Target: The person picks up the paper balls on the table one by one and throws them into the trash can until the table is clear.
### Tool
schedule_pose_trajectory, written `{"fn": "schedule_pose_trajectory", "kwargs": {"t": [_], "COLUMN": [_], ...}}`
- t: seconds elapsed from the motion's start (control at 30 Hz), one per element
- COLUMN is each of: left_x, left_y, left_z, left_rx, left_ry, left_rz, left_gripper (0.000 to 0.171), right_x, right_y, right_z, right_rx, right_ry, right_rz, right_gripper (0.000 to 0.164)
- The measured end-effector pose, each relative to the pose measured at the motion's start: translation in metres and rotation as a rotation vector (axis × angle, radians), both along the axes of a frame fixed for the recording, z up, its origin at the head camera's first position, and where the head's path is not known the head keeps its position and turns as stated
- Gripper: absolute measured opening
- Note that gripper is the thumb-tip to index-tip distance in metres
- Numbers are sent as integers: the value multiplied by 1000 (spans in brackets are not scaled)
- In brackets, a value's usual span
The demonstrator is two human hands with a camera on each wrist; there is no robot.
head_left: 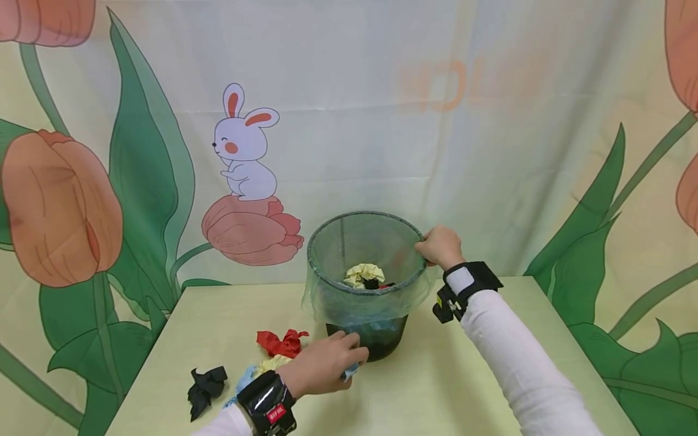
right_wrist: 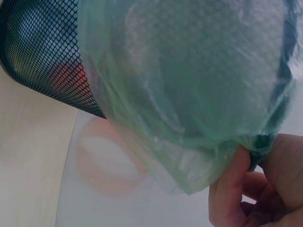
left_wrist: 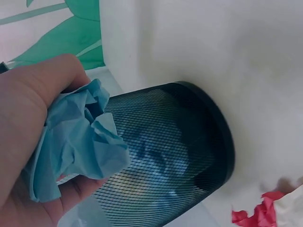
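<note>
Shows two hands (head_left: pixel 322 366) (head_left: pixel 443 247), one bin (head_left: pixel 388 340), one held paper (left_wrist: pixel 80 142), four loose papers (head_left: pixel 280 344) (head_left: pixel 272 364) (head_left: pixel 207 386) (head_left: pixel 246 378). Inside, shows more papers (head_left: pixel 366 272), too overlapped to count

backdrop (head_left: pixel 354 145) behind table (head_left: pixel 452 375) | white rabbit (head_left: pixel 248 175) printed atop pink flower (head_left: pixel 245 233) | orange tulips (head_left: pixel 60 209)

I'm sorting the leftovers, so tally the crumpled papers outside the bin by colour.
Red paper: 1
Yellow paper: 1, partly hidden
Black paper: 1
Blue paper: 2, one in the left hand, plus a partly hidden piece
Total: 5 visible
</note>
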State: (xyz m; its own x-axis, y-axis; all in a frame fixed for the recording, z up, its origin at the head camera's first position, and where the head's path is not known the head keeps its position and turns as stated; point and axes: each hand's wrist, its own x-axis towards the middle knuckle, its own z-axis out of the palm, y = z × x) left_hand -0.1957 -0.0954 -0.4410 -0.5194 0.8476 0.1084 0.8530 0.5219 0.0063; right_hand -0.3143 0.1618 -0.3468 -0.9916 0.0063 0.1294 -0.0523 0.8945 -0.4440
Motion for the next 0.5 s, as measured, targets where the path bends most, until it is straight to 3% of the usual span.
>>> {"fn": "schedule_pose_trajectory", "kwargs": {"t": [0.2, 0.5], "left_x": [-2, -5], "left_y": [5, 15], "left_z": [12, 33], "left_rx": [-12, -25], "left_ry": [19, 140], "left_rz": [-24, -58], "left_gripper": [28, 26], "right_x": [0, 2], "right_y": [0, -1], "right_z": [0, -1], "right_rx": [-5, -23], "right_ry": [-7, 6], "right_rz": [-10, -17], "right_gripper": [46, 47]}}
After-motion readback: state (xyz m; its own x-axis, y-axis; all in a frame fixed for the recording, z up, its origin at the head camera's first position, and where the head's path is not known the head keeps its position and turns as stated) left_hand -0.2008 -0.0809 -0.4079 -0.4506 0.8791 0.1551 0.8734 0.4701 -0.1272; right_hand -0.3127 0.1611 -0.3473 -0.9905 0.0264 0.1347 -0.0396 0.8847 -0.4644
